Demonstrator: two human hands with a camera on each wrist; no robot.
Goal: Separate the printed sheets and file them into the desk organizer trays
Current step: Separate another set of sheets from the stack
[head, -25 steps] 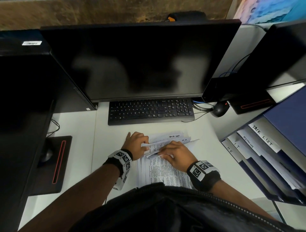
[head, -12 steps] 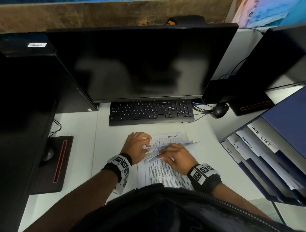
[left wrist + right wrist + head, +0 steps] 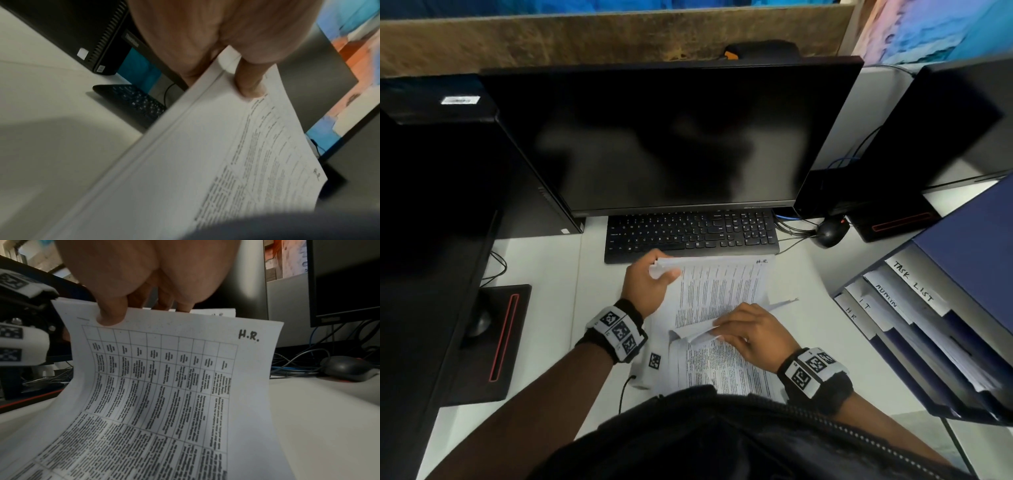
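A pile of printed sheets (image 3: 722,371) lies on the white desk (image 3: 544,308) in front of me. My left hand (image 3: 664,270) grips the top left corner of a lifted bundle of sheets (image 3: 722,287) marked H.R.; its thumb (image 3: 249,86) presses on the bundle (image 3: 205,154). My right hand (image 3: 722,330) pinches the upturned top edge of another sheet from the pile. In the right wrist view its thumb (image 3: 111,316) lies on this table-printed sheet (image 3: 164,386), also marked H.R. The blue desk organizer (image 3: 962,260) stands at the right with trays labelled TASK LIST, ADMIN, IT and HR.
A black keyboard (image 3: 691,234) lies just beyond the sheets under a dark monitor (image 3: 664,137). A mouse (image 3: 828,233) and cables sit at the back right. A black computer case (image 3: 438,212) and a second mouse (image 3: 479,322) are on the left.
My left hand has lifted a bundle off the pile and swung it up toward the keyboard. A sheet marked H.R. now shows where TASK LIST showed. My right hand stays on the fold.
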